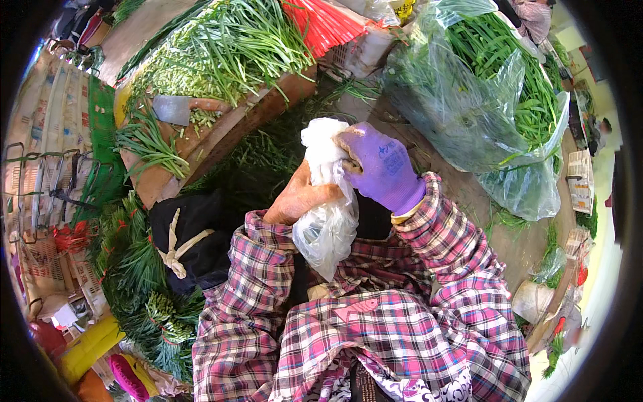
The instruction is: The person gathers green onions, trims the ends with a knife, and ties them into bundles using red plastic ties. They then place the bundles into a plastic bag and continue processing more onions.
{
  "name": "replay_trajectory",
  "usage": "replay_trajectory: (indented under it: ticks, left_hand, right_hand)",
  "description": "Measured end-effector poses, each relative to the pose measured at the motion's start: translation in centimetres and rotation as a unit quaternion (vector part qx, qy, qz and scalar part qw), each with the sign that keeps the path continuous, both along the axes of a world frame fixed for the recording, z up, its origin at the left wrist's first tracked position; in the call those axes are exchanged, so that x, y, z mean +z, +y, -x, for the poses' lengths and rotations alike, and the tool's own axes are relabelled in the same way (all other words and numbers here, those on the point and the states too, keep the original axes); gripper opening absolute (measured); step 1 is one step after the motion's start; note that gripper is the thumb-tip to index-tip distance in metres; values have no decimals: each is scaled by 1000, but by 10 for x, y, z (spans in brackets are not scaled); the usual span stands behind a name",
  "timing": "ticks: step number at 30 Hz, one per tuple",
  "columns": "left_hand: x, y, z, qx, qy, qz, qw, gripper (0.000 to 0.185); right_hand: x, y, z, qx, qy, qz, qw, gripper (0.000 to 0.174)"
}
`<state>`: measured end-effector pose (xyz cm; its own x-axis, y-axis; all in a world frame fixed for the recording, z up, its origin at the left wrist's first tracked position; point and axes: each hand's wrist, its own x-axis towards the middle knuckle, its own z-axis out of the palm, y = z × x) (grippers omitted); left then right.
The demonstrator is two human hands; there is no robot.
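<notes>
A bundled white, partly clear plastic bag [326,236] is between my hands in front of my chest. My left hand [301,196], bare, is wrapped around its middle. My right hand [379,163], in a purple knitted work glove, pinches the bag's upper part with curled fingers. What the bag holds cannot be told. Up and left, a cleaver [172,110] with a wooden handle lies on a wooden board [201,156], beside a small bunch of cut green stalks [155,143]. Behind it is a large heap of long green leafy stalks [241,45], perhaps garlic chives.
A large clear plastic bag [452,110] of greens stands at the upper right. Red strips [326,22] lie at the top. Tied green bundles [135,261] are on the left, near stacked plastic crates [55,115]. Loose leaves litter the floor.
</notes>
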<state>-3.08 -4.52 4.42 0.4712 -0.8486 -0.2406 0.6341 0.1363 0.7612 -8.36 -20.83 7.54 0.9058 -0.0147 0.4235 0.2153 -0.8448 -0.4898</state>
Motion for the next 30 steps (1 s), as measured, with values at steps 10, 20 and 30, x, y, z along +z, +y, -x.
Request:
replay_trajectory:
  ticks: [10, 20, 30]
  left_hand:
    - [-15, -10, 4, 99, -156, 1, 983, 76]
    - [-14, -2, -5, 127, 104, 23, 986, 44]
    - [-10, 18, -13, 7, 30, 120, 992, 72]
  right_hand:
    - [-14, 19, -19, -93, -45, 21, 994, 22]
    - [-14, 17, -17, -73, 30, -5, 997, 22]
    - [2, 2, -18, 39, 149, -93, 984, 31]
